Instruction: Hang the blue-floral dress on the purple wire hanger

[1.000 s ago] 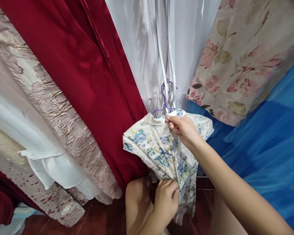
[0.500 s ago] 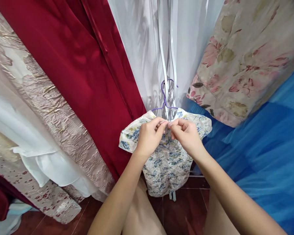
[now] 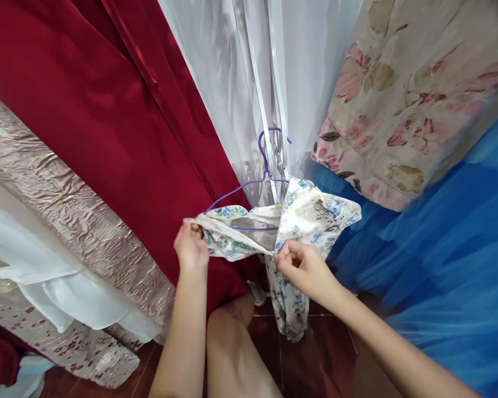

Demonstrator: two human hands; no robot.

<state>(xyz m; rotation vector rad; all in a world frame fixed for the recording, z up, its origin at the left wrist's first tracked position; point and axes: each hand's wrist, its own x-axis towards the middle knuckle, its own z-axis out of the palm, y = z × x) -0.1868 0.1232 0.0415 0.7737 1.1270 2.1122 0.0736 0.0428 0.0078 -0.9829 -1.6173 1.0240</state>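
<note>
A white short-sleeved top (image 3: 315, 213) with a blue floral print hangs on a purple hanger (image 3: 260, 145). Its front gapes, so the left shoulder of the hanger and its lower bar show through. Fingers closed, my left hand (image 3: 191, 246) pinches the left part of the top and holds it out to the side. Lower and to the right, my right hand (image 3: 301, 265) pinches the edge of the front opening near the middle. The lower part of the top hangs bunched below my right hand.
White straps (image 3: 279, 94) run down past the hanger. A dark red cloth (image 3: 120, 143) and a textured pink fabric (image 3: 87, 215) hang at left. A floral cloth (image 3: 382, 121) and blue fabric (image 3: 448, 237) hang at right, above a reddish tiled floor (image 3: 315, 354).
My hands were together at the neckline; now they are apart. My left hand has pulled the left side outward, opening the front, and my right hand has moved lower. The hanger's left arm is exposed.
</note>
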